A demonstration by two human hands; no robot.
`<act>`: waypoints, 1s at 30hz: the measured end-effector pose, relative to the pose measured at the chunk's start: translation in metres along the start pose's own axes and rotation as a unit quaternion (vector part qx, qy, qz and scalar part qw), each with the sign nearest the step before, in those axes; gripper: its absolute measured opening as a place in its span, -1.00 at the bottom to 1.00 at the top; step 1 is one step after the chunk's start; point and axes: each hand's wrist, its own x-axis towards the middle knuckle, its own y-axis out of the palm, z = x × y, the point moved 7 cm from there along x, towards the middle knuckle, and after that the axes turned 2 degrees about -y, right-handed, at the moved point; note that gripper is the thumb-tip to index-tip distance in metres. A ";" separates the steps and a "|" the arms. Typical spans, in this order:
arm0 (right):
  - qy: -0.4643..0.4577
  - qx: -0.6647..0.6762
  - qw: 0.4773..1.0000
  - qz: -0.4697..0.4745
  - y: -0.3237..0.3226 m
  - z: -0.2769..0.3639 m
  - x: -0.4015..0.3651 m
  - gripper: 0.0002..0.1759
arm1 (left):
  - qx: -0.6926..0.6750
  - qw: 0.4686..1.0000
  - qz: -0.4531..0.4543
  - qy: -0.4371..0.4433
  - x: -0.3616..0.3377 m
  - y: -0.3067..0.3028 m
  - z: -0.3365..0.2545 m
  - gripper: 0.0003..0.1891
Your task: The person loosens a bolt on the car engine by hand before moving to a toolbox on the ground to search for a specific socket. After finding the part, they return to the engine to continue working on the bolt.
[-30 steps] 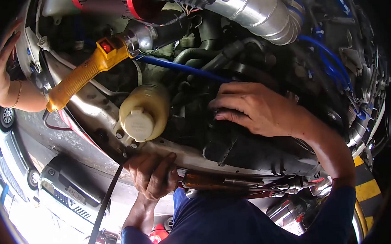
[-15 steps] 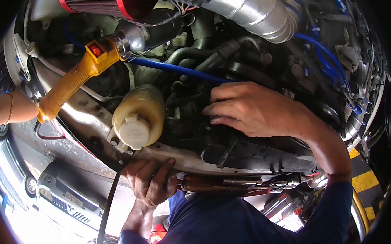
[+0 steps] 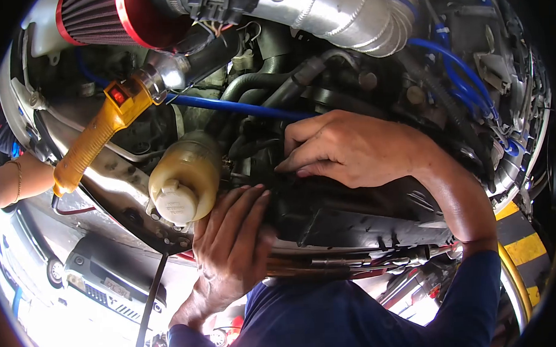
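My left hand (image 3: 234, 240) reaches over the front edge of the engine bay, its fingers stretched out and holding nothing that I can see. Its fingertips are just right of a yellowed fluid reservoir (image 3: 188, 168) with a white cap (image 3: 176, 204). Deeper in the bay, my right hand (image 3: 354, 148) has its fingers curled and thumb drawn in close to them. Dark parts surround those fingertips, so what they grip is hidden. A blue hose (image 3: 238, 106) runs just above my right hand.
Another person's hand (image 3: 33, 175) is beside a yellow-handled work lamp (image 3: 99, 135) at left. A red-rimmed air filter (image 3: 100, 20) and silver intake pipe (image 3: 327, 13) cross the top. Several tools (image 3: 319, 263) lie along the front edge. A prop rod (image 3: 149, 312) stands at lower left.
My left hand has left the front edge beside the tools, moved up and inward past the reservoir, and its fingers have straightened. My right hand stays nearly in place. The view has shifted slightly.
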 end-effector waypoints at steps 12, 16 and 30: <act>0.078 0.070 0.994 -0.031 0.001 -0.008 0.002 -0.80 | 0.003 0.995 0.084 -0.044 0.007 0.010 -0.010 -0.13; 0.082 0.032 0.995 -0.037 0.004 -0.006 0.004 -0.79 | 0.004 0.996 0.077 -0.035 0.010 0.009 -0.012 -0.16; 0.099 -0.034 0.991 0.082 0.010 -0.007 0.008 -0.69 | -0.009 1.000 0.000 -0.023 0.006 0.009 -0.009 -0.04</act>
